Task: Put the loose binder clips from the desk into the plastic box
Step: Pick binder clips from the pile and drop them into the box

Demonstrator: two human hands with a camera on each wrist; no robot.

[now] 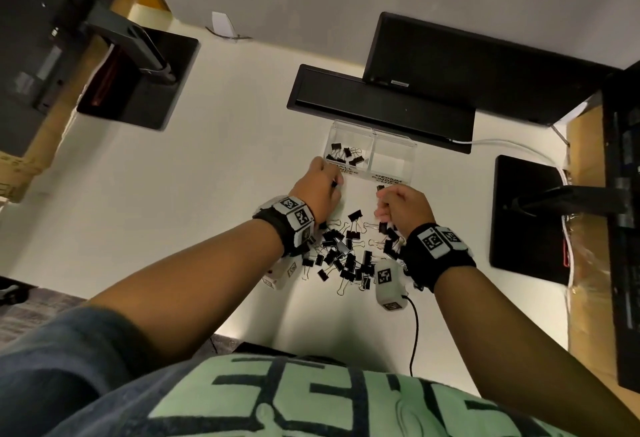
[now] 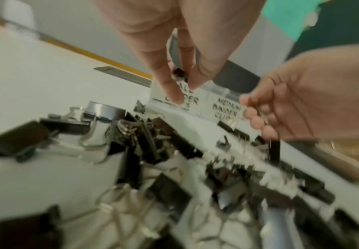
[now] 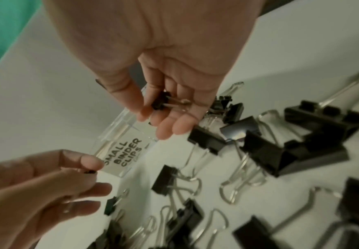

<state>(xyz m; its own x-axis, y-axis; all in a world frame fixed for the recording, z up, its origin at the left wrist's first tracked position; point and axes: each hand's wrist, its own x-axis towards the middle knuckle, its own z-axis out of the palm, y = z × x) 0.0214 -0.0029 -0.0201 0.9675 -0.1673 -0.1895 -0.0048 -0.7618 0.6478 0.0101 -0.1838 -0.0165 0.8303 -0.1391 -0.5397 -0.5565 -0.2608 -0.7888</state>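
Observation:
A clear two-compartment plastic box (image 1: 408, 159) stands behind the hands; its left half holds several small black clips (image 1: 344, 154) and its right half holds none. A pile of loose black binder clips (image 1: 348, 253) lies on the white desk between my wrists. My left hand (image 1: 332, 182) hovers at the box's front left corner and pinches a small clip (image 2: 179, 73) between thumb and finger. My right hand (image 1: 381, 201) is just in front of the box's right half, its fingers curled round another small clip (image 3: 160, 101). The box label (image 3: 123, 155) reads SMALL BINDER CLIPS.
A black desk tray (image 1: 381, 107) and a monitor (image 1: 485, 65) stand right behind the box. Monitor bases sit at the far left (image 1: 138, 83) and right (image 1: 526, 214). A white cable (image 1: 502, 143) runs right of the box. Larger clips (image 3: 302, 143) lie under my right hand.

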